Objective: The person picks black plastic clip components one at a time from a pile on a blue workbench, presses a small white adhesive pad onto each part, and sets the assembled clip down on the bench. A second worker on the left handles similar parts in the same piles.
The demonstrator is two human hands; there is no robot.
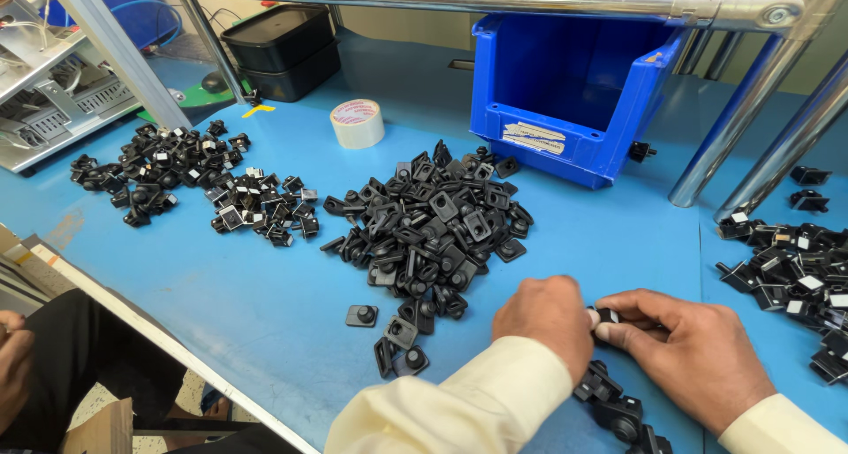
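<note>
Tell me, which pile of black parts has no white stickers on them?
The big middle pile, in front of the blue bin. The left pile and the right pile both show white patches.

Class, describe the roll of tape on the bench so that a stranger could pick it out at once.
Start at the blue bin at the back of the blue table. Left of it lies the roll of tape, behind the middle heap of black parts. It alone is white and ring-shaped.

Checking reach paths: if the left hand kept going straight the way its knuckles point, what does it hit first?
Probably the big central pile of black plastic parts; the left hand points up the bench toward it. Depth is unclear.
</note>
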